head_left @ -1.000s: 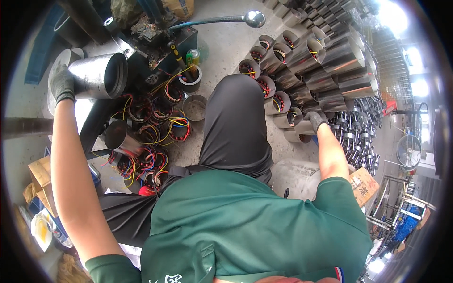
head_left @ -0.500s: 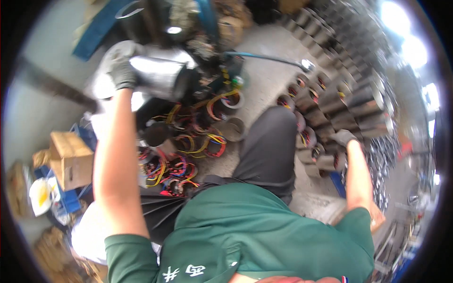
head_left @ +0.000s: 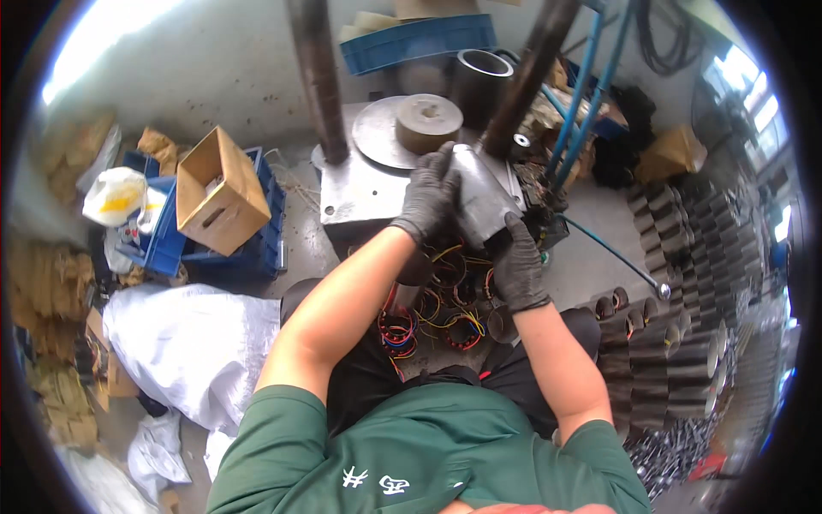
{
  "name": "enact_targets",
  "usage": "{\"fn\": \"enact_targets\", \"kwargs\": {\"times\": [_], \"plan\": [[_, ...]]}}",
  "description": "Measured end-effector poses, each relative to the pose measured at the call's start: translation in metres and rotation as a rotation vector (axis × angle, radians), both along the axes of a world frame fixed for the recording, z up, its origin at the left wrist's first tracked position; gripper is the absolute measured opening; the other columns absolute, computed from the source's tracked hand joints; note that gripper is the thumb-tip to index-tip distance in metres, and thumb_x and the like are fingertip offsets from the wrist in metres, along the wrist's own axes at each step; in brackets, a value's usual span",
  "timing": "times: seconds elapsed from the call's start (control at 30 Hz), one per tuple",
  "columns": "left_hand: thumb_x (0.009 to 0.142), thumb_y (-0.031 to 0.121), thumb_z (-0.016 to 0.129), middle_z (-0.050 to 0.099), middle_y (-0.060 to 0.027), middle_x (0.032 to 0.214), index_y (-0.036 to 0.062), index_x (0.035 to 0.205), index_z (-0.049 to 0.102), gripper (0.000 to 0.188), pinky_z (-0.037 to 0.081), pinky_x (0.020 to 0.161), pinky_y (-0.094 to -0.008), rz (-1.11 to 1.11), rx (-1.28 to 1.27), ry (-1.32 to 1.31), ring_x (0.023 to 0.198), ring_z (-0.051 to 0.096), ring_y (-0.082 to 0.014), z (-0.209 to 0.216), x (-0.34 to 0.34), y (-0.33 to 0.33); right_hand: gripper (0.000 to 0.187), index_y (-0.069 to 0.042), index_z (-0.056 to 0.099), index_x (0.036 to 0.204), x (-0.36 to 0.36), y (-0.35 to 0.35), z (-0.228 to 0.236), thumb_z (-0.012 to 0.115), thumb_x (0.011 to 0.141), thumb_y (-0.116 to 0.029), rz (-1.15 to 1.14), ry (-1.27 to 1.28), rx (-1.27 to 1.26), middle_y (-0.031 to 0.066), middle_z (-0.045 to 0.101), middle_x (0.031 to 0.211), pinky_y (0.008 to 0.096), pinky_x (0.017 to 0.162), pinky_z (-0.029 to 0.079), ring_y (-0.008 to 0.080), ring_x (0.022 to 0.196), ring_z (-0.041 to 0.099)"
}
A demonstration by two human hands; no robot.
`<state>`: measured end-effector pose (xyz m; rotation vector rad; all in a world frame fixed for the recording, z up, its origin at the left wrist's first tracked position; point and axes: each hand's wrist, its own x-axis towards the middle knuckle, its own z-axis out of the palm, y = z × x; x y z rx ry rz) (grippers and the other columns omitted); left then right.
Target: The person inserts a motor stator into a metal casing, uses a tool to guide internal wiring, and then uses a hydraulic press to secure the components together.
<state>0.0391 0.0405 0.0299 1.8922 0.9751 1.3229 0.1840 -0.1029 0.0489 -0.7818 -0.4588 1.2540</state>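
Observation:
A smooth grey metal tube (head_left: pixel 486 199) is tilted over the front right of a press's base plate (head_left: pixel 364 190). My left hand (head_left: pixel 431 197), in a dark glove, is closed against the tube's left side near its upper end. Around the lower right end wraps my right hand (head_left: pixel 521 264), also gloved. Just behind the tube, a thick round metal block (head_left: pixel 428 122) rests on a flat disc (head_left: pixel 374 135). Below my hands, several wound rings with coloured wires (head_left: pixel 398 332) stand on the floor between my legs; the tube's inside is hidden.
Two dark columns (head_left: pixel 318 81) rise from the press. A wider dark cylinder (head_left: pixel 481 81) and a blue tray (head_left: pixel 418 43) are behind it. On the left is a cardboard box (head_left: pixel 224 193) over blue crates. Rows of metal tubes (head_left: pixel 676 351) are stacked at right, near a teal rod (head_left: pixel 612 248).
My view has swung left, bringing the press to the middle. My right hand has come in from the stacked tubes and taken hold of the tube that my left hand was holding.

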Motion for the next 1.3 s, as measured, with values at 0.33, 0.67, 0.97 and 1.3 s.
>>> {"fn": "enact_targets", "kwargs": {"times": [0.33,0.67,0.97,1.3], "plan": [[0.085,0.04,0.076,0.063,-0.032,0.132,-0.0066,0.149,0.04,0.087,0.057,0.1,-0.0439,-0.009,-1.112,-0.354,0.113,0.07,-0.0392,0.02,-0.001,-0.025,0.048,0.006,0.052,0.142,0.019,0.045,-0.014,0.06,0.102,-0.019,0.062,-0.483,-0.111,0.0203,0.061,0.133,0.0442,0.107,0.054,0.0292,0.125,0.059],[0.101,0.043,0.065,0.064,-0.0214,0.125,-0.0022,0.134,0.051,0.058,0.063,0.082,-0.0483,-0.373,-1.111,-1.191,0.099,0.071,-0.036,0.049,0.024,0.011,0.029,-0.004,0.07,0.126,-0.008,0.097,0.102,0.064,0.097,-0.008,0.148,-1.449,0.356,0.0203,0.073,0.121,0.0397,0.092,0.058,0.0313,0.104,0.073],[0.107,0.055,0.048,0.07,-0.0138,0.114,0.0102,0.132,0.059,0.053,0.06,0.089,-0.0511,-0.674,-1.14,-1.255,0.101,0.07,-0.0312,0.039,0.029,0.076,0.025,-0.005,0.075,0.109,-0.01,0.211,0.154,0.074,0.091,-0.023,0.292,-2.32,0.532,0.0169,0.076,0.106,0.0413,0.091,0.057,0.0345,0.102,0.072],[0.09,0.023,0.079,0.073,-0.0112,0.091,0.0042,0.11,0.072,0.029,0.059,0.076,-0.0364,-0.139,-0.679,-0.831,0.082,0.07,-0.0198,0.076,-0.059,0.054,0.024,-0.005,0.076,0.096,-0.012,0.321,0.181,0.074,0.082,-0.024,0.534,-1.707,0.062,0.0077,0.069,0.081,0.0379,0.075,0.053,0.0186,0.075,0.062]]}}
